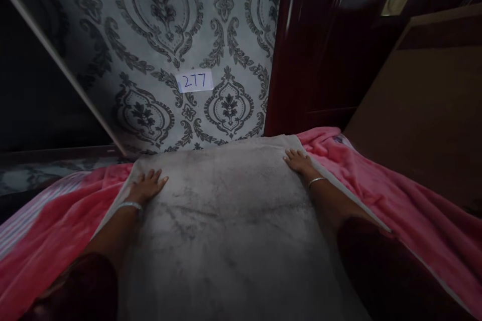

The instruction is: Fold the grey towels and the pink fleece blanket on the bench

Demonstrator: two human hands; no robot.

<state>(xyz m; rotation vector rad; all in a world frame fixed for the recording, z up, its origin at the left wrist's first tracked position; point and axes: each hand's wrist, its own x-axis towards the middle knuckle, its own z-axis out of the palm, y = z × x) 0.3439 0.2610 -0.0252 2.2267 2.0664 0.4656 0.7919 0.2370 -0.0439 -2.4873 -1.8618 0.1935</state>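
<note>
A grey plush cloth (226, 210) lies spread out in front of me, with faint darker creases across its pile. My left hand (145, 186) rests flat near its far left corner, fingers spread. On the far right side, my right hand (298, 161) also lies flat with its fingers apart, close to the cloth's edge. Neither hand holds anything. Under the grey cloth is a pink blanket (376, 185), which shows on both sides. A bangle circles each wrist.
Behind the cloth rises a patterned wall (229, 35) bearing a paper label (195, 81) marked 277. A dark red door panel (316, 50) and a large brown cardboard box (425, 110) stand on the right. At left is a dark screen-like panel (41, 85). Striped fabric (33, 215) lies by the blanket.
</note>
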